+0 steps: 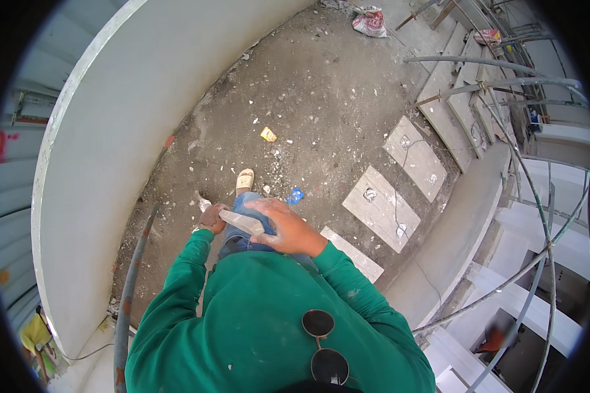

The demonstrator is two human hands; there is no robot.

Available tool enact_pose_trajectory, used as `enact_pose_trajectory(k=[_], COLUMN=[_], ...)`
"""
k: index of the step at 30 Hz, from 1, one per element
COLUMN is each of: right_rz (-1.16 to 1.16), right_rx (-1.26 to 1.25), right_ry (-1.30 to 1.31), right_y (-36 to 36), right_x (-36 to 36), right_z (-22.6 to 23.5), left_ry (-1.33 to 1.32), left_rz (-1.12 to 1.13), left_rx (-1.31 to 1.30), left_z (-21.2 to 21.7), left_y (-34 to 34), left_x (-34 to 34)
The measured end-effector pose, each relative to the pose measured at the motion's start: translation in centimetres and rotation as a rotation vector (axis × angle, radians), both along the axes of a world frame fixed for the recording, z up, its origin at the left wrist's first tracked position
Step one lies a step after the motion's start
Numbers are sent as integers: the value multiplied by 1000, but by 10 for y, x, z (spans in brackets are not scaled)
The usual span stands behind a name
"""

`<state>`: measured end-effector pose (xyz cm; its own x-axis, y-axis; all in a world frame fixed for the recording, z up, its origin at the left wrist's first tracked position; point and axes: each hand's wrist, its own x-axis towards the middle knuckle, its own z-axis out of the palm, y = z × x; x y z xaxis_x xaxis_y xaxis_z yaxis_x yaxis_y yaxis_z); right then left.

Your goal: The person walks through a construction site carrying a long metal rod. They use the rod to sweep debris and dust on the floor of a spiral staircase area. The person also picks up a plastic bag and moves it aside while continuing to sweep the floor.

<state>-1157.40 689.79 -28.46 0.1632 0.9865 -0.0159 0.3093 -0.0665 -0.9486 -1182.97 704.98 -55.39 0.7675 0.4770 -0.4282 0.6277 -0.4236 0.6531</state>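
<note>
My left hand [212, 219] is closed round one end of a pale grey, flat, blade-like piece [242, 222], held in front of my thighs. What kind of piece it is, I cannot make out. My right hand [283, 226] is at its other end, with thumb and fingers spread around it. Whether the right hand touches the piece is unclear. Whitish dust marks the right hand's fingers. Just past the left hand a small whitish shape [204, 202] shows, partly hidden.
A curved pale wall [111, 150] and a rusty grey pipe [136, 281] stand at left. Pale slabs [381, 208] with a thin cable lie at right, below scaffold poles [505, 84]. Rubble, a yellow wrapper [268, 134] and a blue scrap [295, 196] litter the ground. A person [36, 337] is at far left.
</note>
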Motion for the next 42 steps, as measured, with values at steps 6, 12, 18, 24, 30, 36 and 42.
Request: enact_pose_trajectory(k=[6,12,18,24,30,36,42], right_rz=[-295,-459,-480,-1379,-850,-931,-1382], right_rx=[-494,-1327,-1325,-994,-1062,-1049,-619], right_ry=[85,-244,-132,936,561,338,144], right_y=[1,-236,-248,-169,-184,-105,3], right_x=[143,200,173,143,111,269,398], right_z=[-165,-311,-266,-339,-472,-494,-330], left_ry=[143,303,383,698,459,236,1], left_rz=[336,511,400,183,74,-175,-347], left_rx=[3,-34,-6,170,150,342,483], left_z=[21,-13,-120,-39,52,81,171], left_y=[97,202,332,367,378,413,376], left_x=[64,94,74,198,396,546,677])
